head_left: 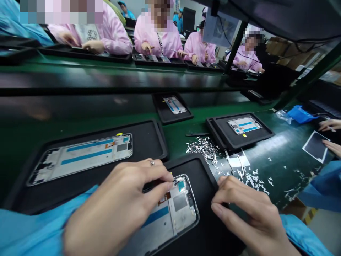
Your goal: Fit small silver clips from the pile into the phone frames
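A phone mid-frame (170,220) with blue strips lies in a black foam tray (191,165) in front of me. My left hand (128,199), a ring on one finger, reaches over this frame. Its thumb and index finger are pinched at the frame's upper edge, by a tiny dark piece I cannot make out. My right hand (247,213) is at the tray's right edge, its fingers curled against the thumb. Anything between those fingers is hidden. To the left, a second phone mid-frame (87,156) with blue strips and a yellow tab lies in another black tray (144,137).
Farther back, trays hold more phone frames (174,105) (245,125). White scraps (205,147) litter the green bench (282,142) around a white sheet (237,160). At right, a co-worker's hands (330,124) are near a dark white-edged sheet (317,146). Co-workers in pink sit opposite.
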`<action>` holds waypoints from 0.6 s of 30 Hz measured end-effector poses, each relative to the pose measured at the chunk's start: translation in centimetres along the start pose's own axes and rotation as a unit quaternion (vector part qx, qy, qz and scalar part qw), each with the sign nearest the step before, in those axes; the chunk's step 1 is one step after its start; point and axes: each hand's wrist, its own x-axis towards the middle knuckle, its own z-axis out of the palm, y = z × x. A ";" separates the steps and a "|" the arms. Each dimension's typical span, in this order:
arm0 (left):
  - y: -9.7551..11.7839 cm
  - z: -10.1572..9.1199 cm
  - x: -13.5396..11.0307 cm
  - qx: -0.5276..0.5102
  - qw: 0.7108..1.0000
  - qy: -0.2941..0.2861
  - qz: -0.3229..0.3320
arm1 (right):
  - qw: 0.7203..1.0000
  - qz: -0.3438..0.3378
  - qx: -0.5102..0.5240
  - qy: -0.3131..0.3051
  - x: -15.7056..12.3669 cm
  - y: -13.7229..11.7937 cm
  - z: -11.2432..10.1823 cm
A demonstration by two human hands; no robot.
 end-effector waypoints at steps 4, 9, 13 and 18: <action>-0.6 1.1 0.4 0.082 0.990 -0.077 -0.080 | 0.998 -0.004 -0.052 -0.019 0.6 0.7 0.4; -0.5 1.1 0.5 0.110 0.983 -0.103 -0.103 | 0.988 -0.024 -0.140 -0.056 1.6 0.7 0.5; -0.8 0.8 0.7 0.114 0.976 -0.140 -0.121 | 0.973 -0.059 -0.209 -0.080 2.2 0.6 1.1; -1.2 0.8 0.9 0.106 0.982 -0.120 -0.103 | 0.942 -0.175 -0.282 -0.052 2.3 1.7 3.3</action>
